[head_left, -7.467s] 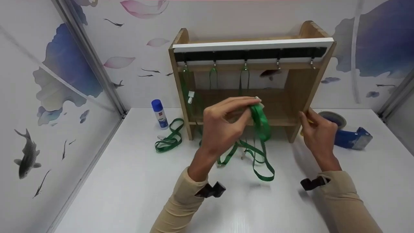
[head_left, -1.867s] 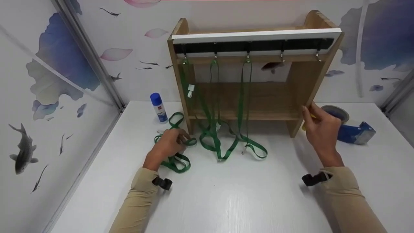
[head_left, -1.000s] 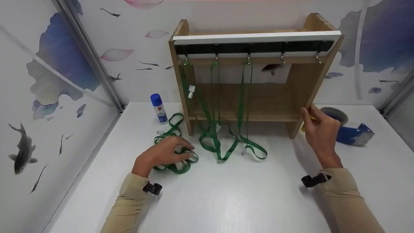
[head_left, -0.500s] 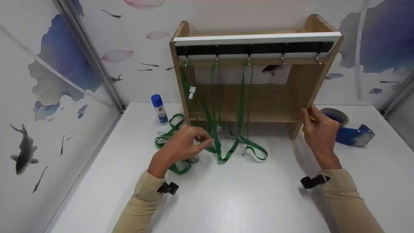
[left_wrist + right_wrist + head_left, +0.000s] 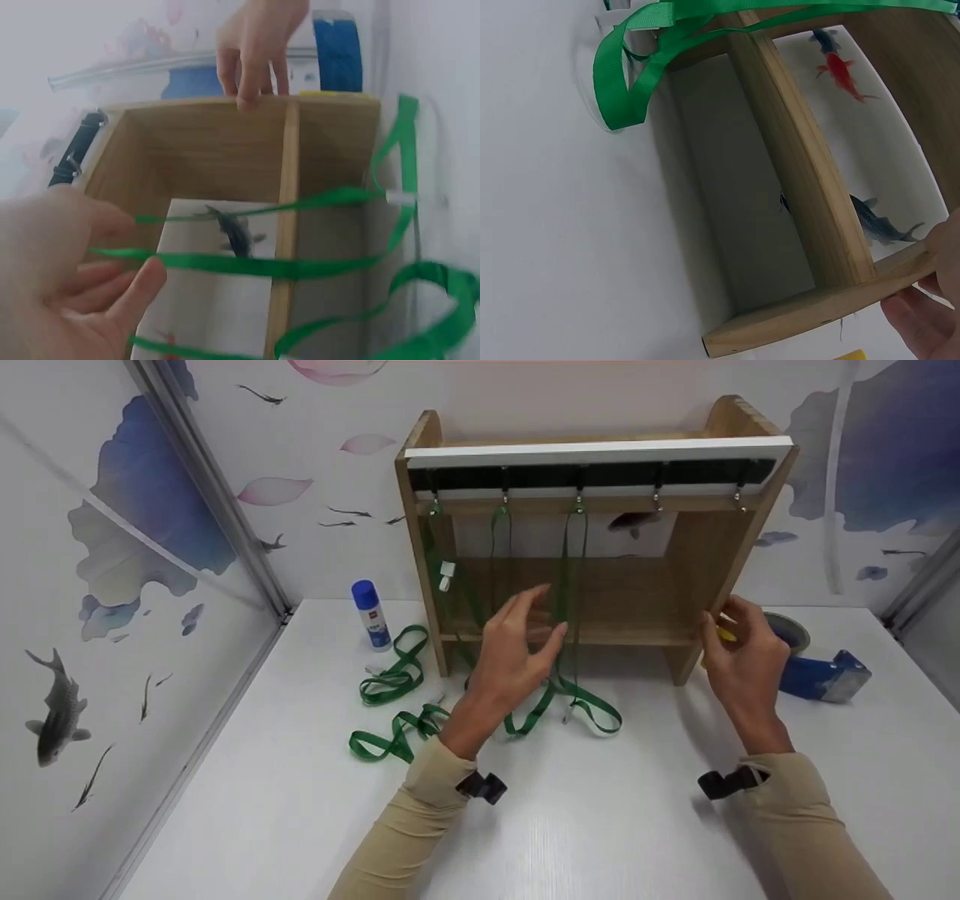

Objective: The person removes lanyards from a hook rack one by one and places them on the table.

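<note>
My left hand (image 5: 514,652) is raised in front of a wooden rack (image 5: 686,562), thumb and fingers spread apart. Nearest to it hangs the third green lanyard (image 5: 562,585); in the left wrist view its strap (image 5: 225,264) runs across behind the spread fingers. Two more lanyards hang further left, one with a white clip (image 5: 447,576). On the table lie a coiled green lanyard (image 5: 391,690) and a looser one (image 5: 382,746), partly covered by my left forearm. My right hand (image 5: 746,675) grips the edge of the rack's right side panel, seen also in the right wrist view (image 5: 922,319).
Metal hooks (image 5: 657,502) line a black strip on the rack; the two rightmost carry nothing. A blue-capped glue stick (image 5: 372,615) stands left of the rack. Right of it are a roll of tape (image 5: 791,631) and a blue tape dispenser (image 5: 821,675). A yellow thing shows by the right hand.
My left hand held a bundled lanyard earlier, then handled lanyards on the table at left. It has since moved right and up to the rack. A second lanyard now lies there. My right hand stays put.
</note>
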Motion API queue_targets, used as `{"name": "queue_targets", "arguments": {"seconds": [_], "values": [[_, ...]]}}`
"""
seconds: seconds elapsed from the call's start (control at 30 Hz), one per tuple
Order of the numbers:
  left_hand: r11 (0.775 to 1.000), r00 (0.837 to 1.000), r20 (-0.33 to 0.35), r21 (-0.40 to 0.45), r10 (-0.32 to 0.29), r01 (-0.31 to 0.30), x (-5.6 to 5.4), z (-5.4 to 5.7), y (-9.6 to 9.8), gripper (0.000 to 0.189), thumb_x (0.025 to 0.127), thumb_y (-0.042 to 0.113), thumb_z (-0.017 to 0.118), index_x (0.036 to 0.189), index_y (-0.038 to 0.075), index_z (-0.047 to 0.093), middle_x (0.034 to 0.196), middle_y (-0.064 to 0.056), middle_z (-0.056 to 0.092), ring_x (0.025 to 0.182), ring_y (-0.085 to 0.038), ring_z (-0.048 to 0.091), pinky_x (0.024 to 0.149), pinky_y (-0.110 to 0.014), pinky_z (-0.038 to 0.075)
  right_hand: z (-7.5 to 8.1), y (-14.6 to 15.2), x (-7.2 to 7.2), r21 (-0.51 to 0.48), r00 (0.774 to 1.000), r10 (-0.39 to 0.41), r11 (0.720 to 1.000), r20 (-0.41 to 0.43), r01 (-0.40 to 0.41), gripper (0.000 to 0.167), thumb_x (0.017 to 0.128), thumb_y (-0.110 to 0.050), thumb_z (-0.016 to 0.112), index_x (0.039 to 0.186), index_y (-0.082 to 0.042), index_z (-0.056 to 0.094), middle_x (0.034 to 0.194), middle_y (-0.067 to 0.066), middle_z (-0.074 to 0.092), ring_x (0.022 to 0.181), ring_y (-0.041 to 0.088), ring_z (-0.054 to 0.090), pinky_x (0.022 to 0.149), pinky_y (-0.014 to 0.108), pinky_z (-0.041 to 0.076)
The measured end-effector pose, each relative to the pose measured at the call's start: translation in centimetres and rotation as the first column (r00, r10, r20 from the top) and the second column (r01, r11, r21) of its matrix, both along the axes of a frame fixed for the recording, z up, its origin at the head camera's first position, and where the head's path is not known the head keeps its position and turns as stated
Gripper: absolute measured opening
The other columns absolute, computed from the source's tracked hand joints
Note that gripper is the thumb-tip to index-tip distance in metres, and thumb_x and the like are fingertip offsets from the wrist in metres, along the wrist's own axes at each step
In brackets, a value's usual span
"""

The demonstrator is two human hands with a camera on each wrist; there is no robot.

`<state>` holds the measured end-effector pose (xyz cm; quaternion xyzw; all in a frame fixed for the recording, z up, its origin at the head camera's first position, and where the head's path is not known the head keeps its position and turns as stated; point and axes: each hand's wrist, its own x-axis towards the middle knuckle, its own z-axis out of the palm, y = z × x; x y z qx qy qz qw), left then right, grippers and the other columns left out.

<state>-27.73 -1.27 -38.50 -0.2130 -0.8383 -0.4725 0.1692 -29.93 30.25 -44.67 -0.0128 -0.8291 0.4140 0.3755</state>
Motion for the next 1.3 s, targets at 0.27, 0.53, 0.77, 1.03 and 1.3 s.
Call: {"name": "queue_targets", "arguments": {"seconds": [0.27,0.53,0.77,1.03,1.3], "values": [[0.992,0.997,0.005,0.101,0.08,-0.08,-1.4,-0.2,3.2,0.057,0.104,0.024,0.076,0.152,0.002,0.055,0.142,-0.017,0.067,0.116,-0.024,0.077,0.093,-0.026,0.064,0.2,0.2,0.2,-0.011,1.0,-0.004,1.0,0.021,0.004,0.042,0.101,-0.027,0.078,0.137,-0.008,0.068,0.136,0.01,0.077,0.123,0.03,0.076,0.09,0.004,0.052],[0.984,0.987,-0.084,0.12,0.138,-0.128,-1.9,-0.5,3.7,0.03,0.103,0.019,0.076,0.13,0.005,0.072,0.118,-0.011,0.079,0.107,-0.021,0.079,0.094,-0.021,0.063,0.3,-0.2,0.5,-0.009,0.998,0.005,1.0,0.055,-0.005,0.038,0.103,-0.029,0.076,0.133,-0.007,0.069,0.132,0.01,0.078,0.124,0.029,0.076,0.091,0.005,0.053],[0.979,0.972,-0.203,0.185,0.121,-0.083,-1.3,-0.3,3.0,0.029,0.1,0.02,0.08,0.126,0.009,0.072,0.11,-0.007,0.082,0.1,-0.015,0.079,0.091,-0.019,0.062,0.4,-0.1,0.4,-0.005,0.996,-0.008,1.0,0.084,0.008,0.038,0.104,-0.03,0.075,0.134,-0.009,0.069,0.135,0.009,0.077,0.127,0.028,0.075,0.098,0.019,0.059],[0.986,0.911,-0.413,0.16,0.021,0.05,0.4,1.9,2.8,0.044,0.1,0.02,0.08,0.132,0.006,0.054,0.112,-0.01,0.08,0.099,-0.015,0.082,0.087,-0.018,0.063,0.3,0.0,0.4,-0.012,0.995,-0.006,1.0,0.096,0.007,0.038,0.104,-0.031,0.074,0.135,-0.01,0.069,0.136,0.008,0.077,0.128,0.027,0.074,0.1,0.027,0.06],[0.986,0.924,-0.346,-0.03,-0.164,0.163,2.6,4.1,2.8,0.034,0.1,0.019,0.078,0.128,0.005,0.067,0.116,-0.008,0.083,0.104,-0.015,0.082,0.092,-0.015,0.06,0.3,0.1,0.3,-0.021,0.999,0.014,1.0,0.038,-0.013,0.035,0.103,-0.024,0.076,0.131,-0.005,0.07,0.13,0.012,0.079,0.124,0.029,0.076,0.098,0.025,0.061]]}}
